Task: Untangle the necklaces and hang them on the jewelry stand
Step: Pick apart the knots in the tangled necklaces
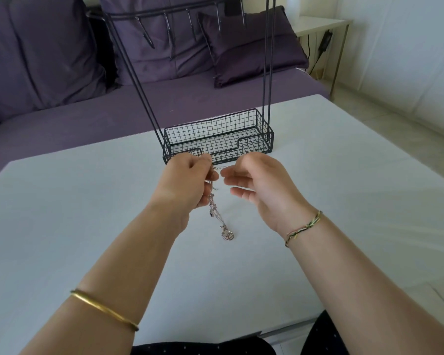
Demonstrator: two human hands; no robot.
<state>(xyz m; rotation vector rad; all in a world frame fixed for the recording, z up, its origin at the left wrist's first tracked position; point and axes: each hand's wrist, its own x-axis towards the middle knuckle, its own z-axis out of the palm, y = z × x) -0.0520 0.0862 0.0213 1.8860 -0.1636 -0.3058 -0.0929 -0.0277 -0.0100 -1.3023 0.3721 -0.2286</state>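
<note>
We look down on a white table [87, 201] that fills the lower part of the frame. At centre, the left hand [187, 180] is raised above the tabletop with its fingers curled round the upper part of the tangled necklaces [217, 216]. From that grip the knotted bundle of thin chains and small charms hangs down and to the right. Its lowest end, with a ring-shaped pendant, lies on or just above the table; we cannot tell which. A short stretch of their chain runs level from the left fingers toward the right hand [262, 185], just beside it at centre right. This hand is loosely cupped, thumb and fingers half extended toward the left hand, and we cannot tell whether its fingertips pinch that chain or merely touch it. Just above both hands stands the black wire jewelry stand [263, 126]: its mesh basket rests on the table and its uprights rise to a row of hooks at the upper edge. A gold bangle [103, 308] circles the left forearm at lower left, and a braided thread bracelet [304, 226] circles the right wrist. Purple sofa cushions [49, 47] fill the upper left
</note>
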